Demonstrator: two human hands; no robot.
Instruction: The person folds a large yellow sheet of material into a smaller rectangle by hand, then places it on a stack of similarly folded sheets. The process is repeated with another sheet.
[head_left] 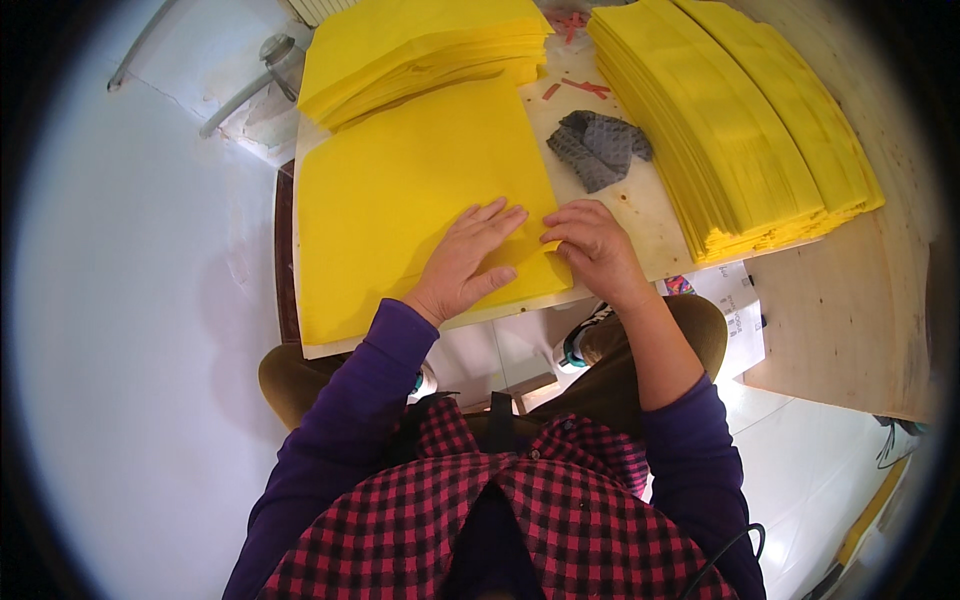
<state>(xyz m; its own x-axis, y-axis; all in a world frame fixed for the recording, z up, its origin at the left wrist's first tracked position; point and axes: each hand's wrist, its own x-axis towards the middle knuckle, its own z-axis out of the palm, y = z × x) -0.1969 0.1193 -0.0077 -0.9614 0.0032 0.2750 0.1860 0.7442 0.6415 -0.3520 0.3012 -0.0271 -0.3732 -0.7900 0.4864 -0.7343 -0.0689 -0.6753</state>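
A wide yellow sheet [400,200], which looks like felt or cloth, lies flat on the table before me. My left hand [468,255] rests on it palm down, fingers stretched out, close to its right side. At the sheet's right edge, my right hand [595,245] has thumb and fingers pinched on a small turned-up bit of the yellow sheet. Right of the sheet, beyond my right hand, sits a crumpled dark grey cloth [597,150].
A stack of yellow sheets [420,45] stands at the far left. Two long yellow stacks [715,120] lie along the right of the pale wooden table [652,225]. Red scraps [587,88] lie beyond the grey cloth. A white wall [130,300] runs along the left.
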